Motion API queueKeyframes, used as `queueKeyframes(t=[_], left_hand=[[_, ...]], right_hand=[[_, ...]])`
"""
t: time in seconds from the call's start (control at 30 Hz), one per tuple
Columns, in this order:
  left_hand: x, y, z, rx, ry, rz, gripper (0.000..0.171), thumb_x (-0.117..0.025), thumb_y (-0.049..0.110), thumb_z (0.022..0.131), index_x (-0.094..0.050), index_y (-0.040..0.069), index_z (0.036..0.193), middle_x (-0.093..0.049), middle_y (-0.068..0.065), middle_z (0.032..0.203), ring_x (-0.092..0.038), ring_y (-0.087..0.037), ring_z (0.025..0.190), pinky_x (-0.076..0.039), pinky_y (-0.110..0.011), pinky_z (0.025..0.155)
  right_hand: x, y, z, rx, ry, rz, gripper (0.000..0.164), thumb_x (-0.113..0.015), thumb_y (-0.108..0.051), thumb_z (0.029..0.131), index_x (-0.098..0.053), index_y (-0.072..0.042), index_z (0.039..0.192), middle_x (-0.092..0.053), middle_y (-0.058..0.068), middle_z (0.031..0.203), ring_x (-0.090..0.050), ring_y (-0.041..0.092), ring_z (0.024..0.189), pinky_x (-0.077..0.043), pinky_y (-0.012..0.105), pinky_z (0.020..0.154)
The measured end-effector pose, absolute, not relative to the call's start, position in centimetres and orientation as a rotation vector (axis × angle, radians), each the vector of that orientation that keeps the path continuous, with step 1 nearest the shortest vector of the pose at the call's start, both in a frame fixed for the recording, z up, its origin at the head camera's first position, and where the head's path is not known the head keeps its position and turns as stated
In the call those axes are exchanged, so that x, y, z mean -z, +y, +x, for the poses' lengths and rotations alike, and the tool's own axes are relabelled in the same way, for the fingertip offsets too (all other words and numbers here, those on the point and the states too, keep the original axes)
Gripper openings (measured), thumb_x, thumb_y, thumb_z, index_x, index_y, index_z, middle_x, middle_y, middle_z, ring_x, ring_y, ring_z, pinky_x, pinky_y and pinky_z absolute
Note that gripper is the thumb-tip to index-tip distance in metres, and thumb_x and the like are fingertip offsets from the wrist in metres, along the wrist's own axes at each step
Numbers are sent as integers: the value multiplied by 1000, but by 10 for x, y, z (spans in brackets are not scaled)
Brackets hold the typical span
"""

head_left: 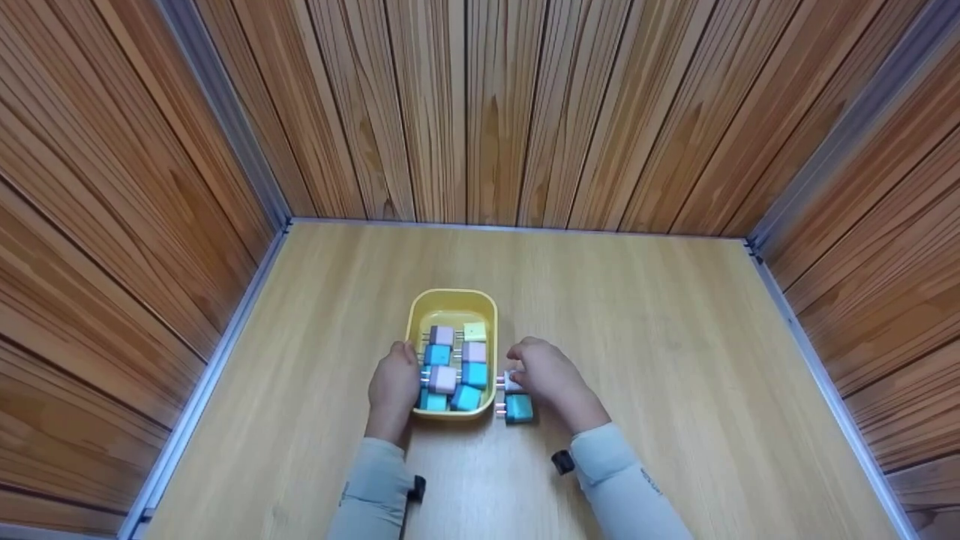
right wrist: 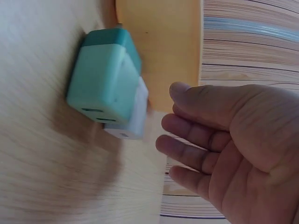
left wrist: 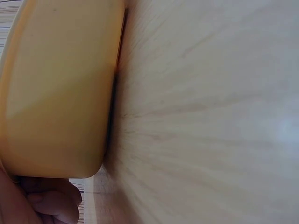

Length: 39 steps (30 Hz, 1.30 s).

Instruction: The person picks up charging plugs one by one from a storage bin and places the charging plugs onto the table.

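Note:
A yellow plastic bin (head_left: 453, 296) stands on the table with several plug chargers inside, in lilac, blue, teal and pale yellow. My left hand (head_left: 394, 384) grips its left side; in the left wrist view the curled fingers (left wrist: 58, 200) show past the end of the bin wall (left wrist: 60, 84). Right of the bin, a teal charger (head_left: 519, 409) and a white charger (head_left: 513, 382) lie side by side, prongs toward the bin. Just over the white one hovers my right hand (head_left: 553, 379), fingers loosely bent and nothing between them in the right wrist view.
Wood-plank walls (head_left: 495, 112) enclose the table (head_left: 637, 300) at the back and both sides, with metal strips along the edges. A small black device sits on each sleeved wrist.

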<state>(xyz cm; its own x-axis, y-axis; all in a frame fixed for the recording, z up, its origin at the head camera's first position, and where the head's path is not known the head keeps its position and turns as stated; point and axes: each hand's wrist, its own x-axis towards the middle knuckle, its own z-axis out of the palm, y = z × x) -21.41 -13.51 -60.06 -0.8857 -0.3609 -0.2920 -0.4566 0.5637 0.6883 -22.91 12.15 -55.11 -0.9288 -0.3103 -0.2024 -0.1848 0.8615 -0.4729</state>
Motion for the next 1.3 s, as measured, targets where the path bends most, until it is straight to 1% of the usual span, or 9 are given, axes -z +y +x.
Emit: queueKeyframes(t=[0.13, 0.27, 0.37, 0.57, 0.7, 0.8, 0.93, 1.17, 1.3], left_hand=[[601, -136, -214, -1243, 2657, -707, 53, -26, 47, 110, -51, 9, 137, -69, -14, 115, -67, -30, 103, -54, -50, 90], [601, -136, -214, -1237, 2667, -709, 51, -28, 46, 110, -52, 9, 134, -69, -13, 112, -67, -30, 101, -54, -49, 88], [601, -135, -214, -1249, 2637, -728, 50, -29, 48, 110, -51, 11, 135, -68, -12, 112, -66, -29, 100, -55, -48, 89], [599, -134, -213, -1259, 2616, -741, 53, -29, 48, 110, -47, 11, 142, -67, -13, 121, -65, -30, 109, -52, -51, 98], [598, -135, -212, -1205, 2700, -691, 52, -29, 44, 111, -52, 6, 138, -69, -16, 119, -67, -33, 109, -53, -53, 93], [598, -135, -213, -1187, 2729, -666, 51, -28, 42, 111, -53, 5, 135, -69, -18, 118, -68, -35, 109, -53, -53, 91], [598, -136, -214, -1205, 2683, -697, 54, -27, 44, 111, -50, 5, 141, -67, -17, 125, -66, -34, 115, -52, -53, 97], [599, -137, -214, -1223, 2629, -735, 57, -28, 45, 110, -44, 7, 148, -63, -17, 136, -62, -34, 123, -49, -55, 102], [599, -136, -214, -1238, 2620, -727, 57, -29, 46, 110, -43, 7, 150, -61, -17, 139, -61, -35, 124, -48, -55, 104]], right_hand=[[544, 119, -228, 652, 2807, -337, 43, -75, -24, 93, -65, -12, 134, -62, 7, 130, -60, 28, 121, -48, 48, 106], [536, 113, -225, 657, 2833, -309, 51, -77, -30, 91, -63, -14, 137, -61, 5, 131, -58, 25, 121, -49, 46, 105], [531, 109, -222, 666, 2840, -325, 51, -77, -31, 91, -63, -16, 138, -61, 4, 129, -58, 23, 118, -50, 45, 104], [526, 100, -218, 690, 2841, -426, 52, -78, -28, 90, -63, -13, 137, -61, 4, 129, -57, 23, 118, -49, 45, 104], [527, 93, -215, 695, 2833, -494, 53, -79, -30, 90, -62, -13, 138, -59, 4, 132, -56, 23, 118, -49, 44, 104], [529, 86, -212, 699, 2822, -521, 56, -79, -34, 89, -61, -15, 139, -58, 4, 135, -54, 22, 118, -48, 44, 106], [533, 76, -207, 726, 2806, -564, 59, -79, -36, 90, -59, -18, 142, -56, 2, 139, -53, 21, 122, -46, 46, 109], [549, 57, -198, 708, 2838, -684, 60, -76, -39, 92, -57, -17, 144, -56, 2, 144, -51, 23, 133, -43, 45, 112], [558, 48, -196, 657, 2868, -714, 59, -75, -41, 92, -58, -16, 143, -57, 2, 144, -51, 22, 134, -41, 44, 114]])
